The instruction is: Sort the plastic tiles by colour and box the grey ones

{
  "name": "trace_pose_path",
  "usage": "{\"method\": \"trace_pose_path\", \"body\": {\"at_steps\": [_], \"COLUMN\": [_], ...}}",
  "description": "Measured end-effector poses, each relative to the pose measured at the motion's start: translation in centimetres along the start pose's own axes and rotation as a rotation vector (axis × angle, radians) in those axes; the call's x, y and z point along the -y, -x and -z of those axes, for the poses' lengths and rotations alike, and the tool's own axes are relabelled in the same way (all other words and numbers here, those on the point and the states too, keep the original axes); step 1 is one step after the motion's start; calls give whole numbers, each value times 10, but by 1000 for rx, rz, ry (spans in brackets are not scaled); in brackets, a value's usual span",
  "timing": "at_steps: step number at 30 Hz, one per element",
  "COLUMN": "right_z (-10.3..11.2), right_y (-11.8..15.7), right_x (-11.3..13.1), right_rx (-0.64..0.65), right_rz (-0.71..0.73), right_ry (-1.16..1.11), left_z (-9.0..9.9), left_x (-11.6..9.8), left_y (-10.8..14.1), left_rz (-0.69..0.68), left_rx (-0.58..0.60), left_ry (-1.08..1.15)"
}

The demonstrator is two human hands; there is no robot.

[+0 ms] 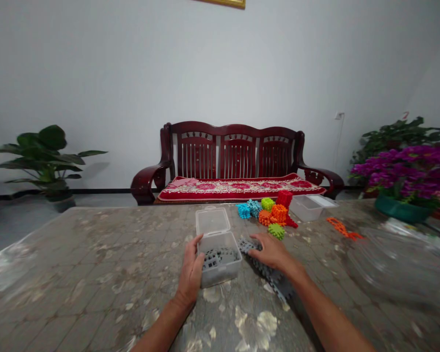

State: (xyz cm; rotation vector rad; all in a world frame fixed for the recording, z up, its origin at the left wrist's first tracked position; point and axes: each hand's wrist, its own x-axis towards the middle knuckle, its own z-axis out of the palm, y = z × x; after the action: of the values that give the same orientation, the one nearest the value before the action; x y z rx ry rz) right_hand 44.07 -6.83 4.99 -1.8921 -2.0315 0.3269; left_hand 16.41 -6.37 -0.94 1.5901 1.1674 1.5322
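Observation:
My left hand (191,270) grips the left side of a clear plastic box (220,276), thumb over the rim and fingers along the outer wall. Inside the box lie several flat grey toothed building pieces (213,259). Its hinged lid (212,221) stands open toward the back. To the right of the box, my right hand (273,252) is closed over the upper end of a row of grey interlocking pieces (271,276) on the table. The row slants down toward me, partly hidden under my hand and forearm.
Behind my right hand are red, orange, green and blue block shapes (278,213). Farther right are another clear box (307,209), an orange linked strip (339,226), a large transparent container (396,266) and a purple flower pot (403,209). A wooden bench (238,142) stands beyond the table.

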Motion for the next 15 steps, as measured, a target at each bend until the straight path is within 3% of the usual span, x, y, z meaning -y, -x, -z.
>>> {"method": "trace_pose_path", "body": {"at_steps": [3,9,15], "right_z": [2,2,5], "right_y": [5,9,12], "right_x": [16,23,20], "right_rx": [-16,-6,-152], "right_rz": [-17,-8,-36], "right_ry": [118,194,85], "left_z": [-1,4,4], "left_x": [3,1,-4], "left_y": [0,3,2], "left_rz": [-100,-247,-277], "left_rx": [-72,136,193], "left_ry": [-125,-149,-178]}}
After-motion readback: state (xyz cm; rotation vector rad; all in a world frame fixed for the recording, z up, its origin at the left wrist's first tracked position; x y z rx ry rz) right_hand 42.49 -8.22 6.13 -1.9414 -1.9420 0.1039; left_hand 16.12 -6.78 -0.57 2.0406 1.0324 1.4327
